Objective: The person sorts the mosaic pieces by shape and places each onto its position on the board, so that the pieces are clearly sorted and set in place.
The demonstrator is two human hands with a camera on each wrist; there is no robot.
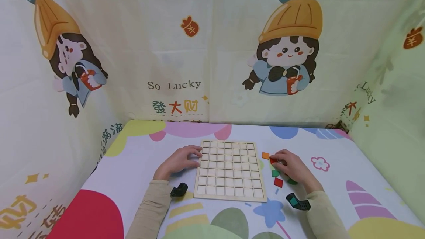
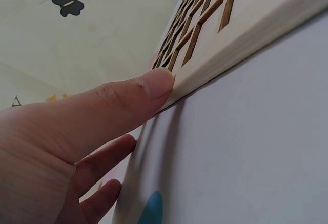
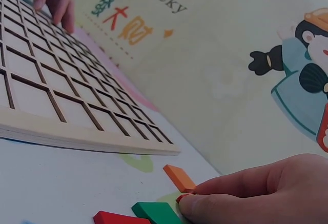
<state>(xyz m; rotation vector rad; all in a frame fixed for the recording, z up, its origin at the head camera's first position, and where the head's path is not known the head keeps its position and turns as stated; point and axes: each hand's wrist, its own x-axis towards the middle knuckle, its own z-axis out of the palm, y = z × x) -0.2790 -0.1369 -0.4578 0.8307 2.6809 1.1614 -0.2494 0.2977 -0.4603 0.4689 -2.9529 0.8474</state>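
Note:
A pale wooden grid board (image 1: 229, 198) lies flat with bare cells. My left hand (image 1: 182, 159) is at its left edge, thumb touching the frame (image 2: 205, 78) and fingers loosely spread. To the right of the board, my right hand (image 1: 292, 166) pinches a small red tile (image 1: 273, 160) between thumb and fingers, mostly hidden by them in the right wrist view. An orange tile (image 3: 179, 179) lies just beyond those fingertips. Closer to me are a green tile (image 1: 275, 173) and a red square tile (image 1: 278, 182). Another green piece (image 1: 292, 181) is partly covered by the right hand.
The table has a white cloth (image 1: 139, 169) printed with colourful shapes. Patterned curtain (image 1: 229, 65) surrounds its back and sides. Black devices sit at the left wrist (image 1: 179, 190) and the right wrist (image 1: 297, 201).

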